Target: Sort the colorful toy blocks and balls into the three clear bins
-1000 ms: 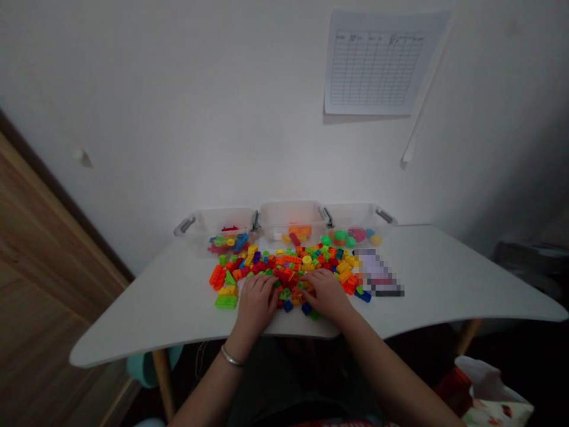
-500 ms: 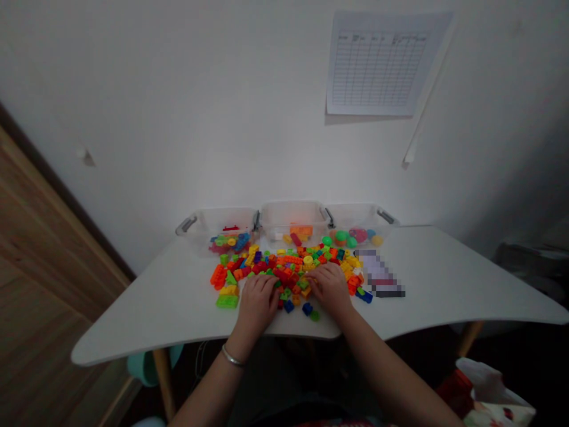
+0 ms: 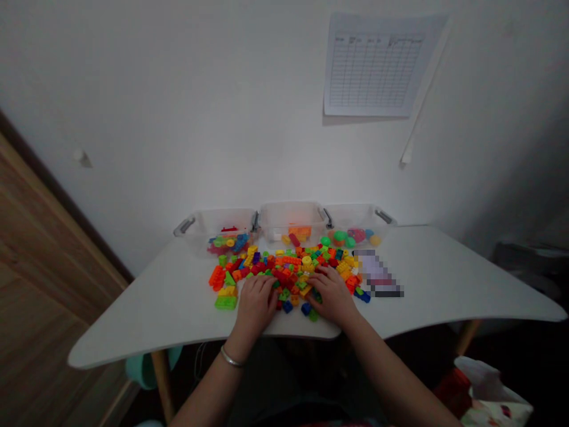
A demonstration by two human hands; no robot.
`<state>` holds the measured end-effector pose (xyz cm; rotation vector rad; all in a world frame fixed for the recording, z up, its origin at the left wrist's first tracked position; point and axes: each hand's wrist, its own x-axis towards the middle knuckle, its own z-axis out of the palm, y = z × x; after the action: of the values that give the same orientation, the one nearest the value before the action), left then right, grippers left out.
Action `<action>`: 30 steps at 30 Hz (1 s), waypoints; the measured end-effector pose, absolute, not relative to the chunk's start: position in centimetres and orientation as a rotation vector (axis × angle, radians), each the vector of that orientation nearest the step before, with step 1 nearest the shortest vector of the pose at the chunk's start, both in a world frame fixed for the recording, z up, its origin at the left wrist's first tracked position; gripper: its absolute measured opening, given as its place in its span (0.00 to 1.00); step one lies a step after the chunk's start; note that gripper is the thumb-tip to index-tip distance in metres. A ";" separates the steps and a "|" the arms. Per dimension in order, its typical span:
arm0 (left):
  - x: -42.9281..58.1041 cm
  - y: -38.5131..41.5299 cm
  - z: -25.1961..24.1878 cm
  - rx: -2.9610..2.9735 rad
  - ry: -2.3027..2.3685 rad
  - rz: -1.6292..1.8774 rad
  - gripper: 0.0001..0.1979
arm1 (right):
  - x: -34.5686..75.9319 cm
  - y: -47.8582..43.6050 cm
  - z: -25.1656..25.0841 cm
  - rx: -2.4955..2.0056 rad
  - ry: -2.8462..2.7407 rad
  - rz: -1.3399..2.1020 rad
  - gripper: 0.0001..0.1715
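Observation:
A loose heap of toy building bricks [image 3: 288, 276] in red, orange, yellow, green and blue lies spread between my hands. My left hand [image 3: 258, 299], with a silver bangle on the wrist, rests at the heap's near left side. Its fingers curl down beside a dark green brick, and what they hold, if anything, is hidden. My right hand [image 3: 331, 295] reaches over the near right part of the heap, thumb and fingers apart and touching bricks. Between the hands, a blue brick [image 3: 306, 308] and a round green piece [image 3: 313, 316] lie near the table's front edge.
Three clear plastic bins line the wall: the left bin [image 3: 200, 240] holds mixed pieces, the middle bin [image 3: 271, 210] orange and yellow ones, the right bin [image 3: 355, 210] rounded pieces. A pixelated phone-like object [image 3: 377, 273] lies right of the heap on the white table [image 3: 453, 279].
My right hand has shifted slightly right, and its fingers have spread from a closer curl. My left hand stays in nearly the same place. The view has moved slightly.

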<state>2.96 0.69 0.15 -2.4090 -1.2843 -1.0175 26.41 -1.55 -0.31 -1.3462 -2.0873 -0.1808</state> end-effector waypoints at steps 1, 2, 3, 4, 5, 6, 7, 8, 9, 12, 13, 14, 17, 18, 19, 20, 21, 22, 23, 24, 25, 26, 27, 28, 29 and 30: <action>3.0 0.7 0.2 -2.409 -1.286 -1.017 0.11 | 26.4 -1.4 -0.4 -1.357 -2.088 -0.185 0.16; 3.0 0.7 0.2 -2.409 -1.289 -1.016 0.11 | 26.4 -1.3 -0.4 -1.366 -2.088 -0.187 0.16; 3.0 0.7 0.2 -2.409 -1.291 -1.018 0.11 | 26.3 -1.2 -0.5 -1.370 -2.090 -0.188 0.17; 3.0 0.7 0.2 -2.410 -1.293 -1.019 0.11 | 26.3 -1.1 -0.5 -1.371 -2.093 -0.189 0.17; 3.0 0.7 0.2 -2.411 -1.294 -1.021 0.11 | 26.3 -1.0 -0.4 -1.368 -2.099 -0.191 0.17; 3.0 0.7 0.2 -2.411 -1.296 -1.024 0.11 | 26.3 -0.9 -0.4 -1.365 -2.104 -0.193 0.16; 3.0 0.7 0.2 -2.409 -1.299 -1.027 0.11 | 26.2 -0.9 -0.4 -1.361 -2.108 -0.195 0.16; 3.0 0.7 0.2 -2.407 -1.300 -1.031 0.11 | 26.2 -0.8 -0.4 -1.356 -2.109 -0.200 0.15; 3.0 0.7 0.2 -2.405 -1.300 -1.035 0.11 | 26.2 -0.8 -0.4 -1.349 -2.110 -0.204 0.14; 3.1 0.6 0.3 -2.397 -1.290 -1.045 0.11 | 26.2 -0.6 -0.5 -1.311 -2.115 -0.218 0.14; 3.1 0.6 0.3 -2.396 -1.284 -1.047 0.11 | 26.2 -0.6 -0.5 -1.298 -2.114 -0.221 0.13; 3.1 0.6 0.3 -2.395 -1.281 -1.049 0.11 | 26.2 -0.5 -0.4 -1.286 -2.109 -0.224 0.13; 3.1 0.6 0.3 -2.396 -1.269 -1.054 0.11 | 26.1 -0.3 -0.2 -1.273 -2.075 -0.231 0.14; 3.1 0.6 0.3 -2.395 -1.267 -1.056 0.11 | 26.0 -0.3 0.0 -1.270 -2.065 -0.237 0.13; 3.1 0.6 0.3 -2.394 -1.267 -1.059 0.11 | 25.9 -0.2 0.2 -1.264 -2.060 -0.245 0.13; 3.0 0.6 0.3 -2.393 -1.267 -1.061 0.11 | 25.7 -0.1 0.4 -1.253 -2.060 -0.256 0.12; 3.0 0.6 0.3 -2.395 -1.267 -1.062 0.11 | 25.6 0.0 0.6 -1.237 -2.064 -0.268 0.11; 3.0 0.6 0.3 -2.399 -1.268 -1.061 0.12 | 25.4 0.0 0.8 -1.218 -2.073 -0.281 0.11; 3.0 0.5 0.4 -2.406 -1.265 -1.058 0.12 | 25.2 0.1 1.0 -1.198 -2.086 -0.293 0.11; 3.0 0.5 0.5 -2.417 -1.259 -1.051 0.13 | 24.9 0.0 1.2 -1.183 -2.105 -0.302 0.11; 3.0 0.4 0.5 -2.431 -1.248 -1.043 0.14 | 24.6 0.0 1.3 -1.172 -2.129 -0.309 0.12; 2.9 0.4 0.6 -2.448 -1.230 -1.035 0.16 | 24.3 0.0 1.4 -1.164 -2.160 -0.315 0.12; 2.9 0.3 0.6 -2.466 -1.205 -1.028 0.17 | 24.0 -0.1 1.5 -1.159 -2.194 -0.319 0.12; 2.9 0.3 0.6 -2.483 -1.174 -1.025 0.18 | 23.7 -0.2 1.6 -1.151 -2.227 -0.321 0.12; 2.8 0.3 0.6 -2.496 -1.144 -1.023 0.18 | 23.4 -0.3 1.7 -1.140 -2.256 -0.322 0.12; 2.8 0.3 0.5 -2.504 -1.117 -1.022 0.18 | 23.1 -0.4 1.8 -1.124 -2.279 -0.322 0.11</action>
<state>2.78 0.34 0.50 -2.5039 -1.1172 -1.0220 23.09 -0.38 1.77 -1.1240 -2.2791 -0.3221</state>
